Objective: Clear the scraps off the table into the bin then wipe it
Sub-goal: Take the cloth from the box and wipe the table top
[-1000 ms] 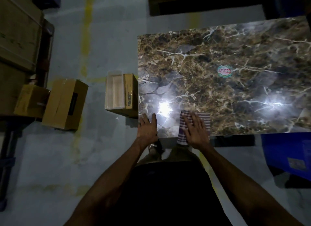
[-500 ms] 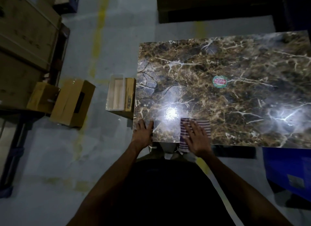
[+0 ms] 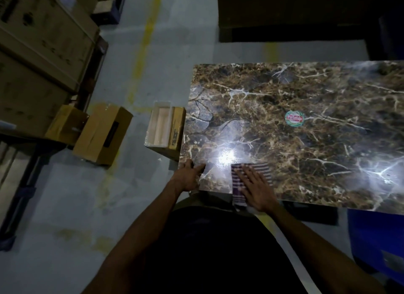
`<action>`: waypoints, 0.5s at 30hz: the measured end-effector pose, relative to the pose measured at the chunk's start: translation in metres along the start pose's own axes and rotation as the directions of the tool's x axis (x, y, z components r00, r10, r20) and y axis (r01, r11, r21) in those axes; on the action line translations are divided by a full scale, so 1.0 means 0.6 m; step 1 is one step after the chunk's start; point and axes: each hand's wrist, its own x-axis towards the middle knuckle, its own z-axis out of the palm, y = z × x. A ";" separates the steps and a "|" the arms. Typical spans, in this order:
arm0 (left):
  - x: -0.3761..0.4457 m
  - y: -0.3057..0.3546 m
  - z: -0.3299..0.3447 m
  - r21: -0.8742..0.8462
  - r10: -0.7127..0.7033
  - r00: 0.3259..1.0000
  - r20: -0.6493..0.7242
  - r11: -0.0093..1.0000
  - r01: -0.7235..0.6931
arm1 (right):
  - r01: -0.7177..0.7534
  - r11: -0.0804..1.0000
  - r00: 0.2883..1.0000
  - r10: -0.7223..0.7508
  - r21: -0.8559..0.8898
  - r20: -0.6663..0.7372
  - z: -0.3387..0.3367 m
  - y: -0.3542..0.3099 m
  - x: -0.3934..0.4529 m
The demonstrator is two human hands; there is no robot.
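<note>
The brown marble-patterned table (image 3: 306, 101) fills the right half of the head view. A striped cloth (image 3: 262, 169) lies at its near edge, partly hanging over it. My right hand (image 3: 258, 188) presses flat on the cloth with fingers spread. My left hand (image 3: 188, 175) rests at the table's near left corner, fingers apart, holding nothing. An open cardboard box (image 3: 164, 132) stands on the floor against the table's left edge. A round red and green sticker (image 3: 294, 118) sits on the tabletop; I see no loose scraps on it.
Two closed cardboard boxes (image 3: 102, 134) sit on the grey floor to the left, beside wooden crates (image 3: 39, 48). A blue bin (image 3: 376, 239) stands at the lower right, under the table's near edge. A yellow line (image 3: 144, 42) runs along the floor.
My left hand has slid left to the table's near corner. My right hand stays pressed on the cloth at the near edge. The camera view has shifted, so the table sits lower in view.
</note>
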 end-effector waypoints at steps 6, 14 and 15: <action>0.020 -0.025 0.015 -0.082 0.024 0.997 -0.070 0.996 -0.029 | -0.212 0.972 0.971 0.221 0.103 -0.091 -0.004 -0.071 0.106; 0.039 -0.086 -0.041 -0.064 0.098 0.983 -0.158 0.992 -0.109 | -0.015 1.000 0.999 0.014 0.015 0.029 0.000 -0.101 0.111; 0.047 -0.095 -0.039 -0.016 0.109 0.981 -0.159 0.994 -0.112 | -0.093 0.995 0.995 0.093 0.023 0.023 -0.007 -0.096 0.122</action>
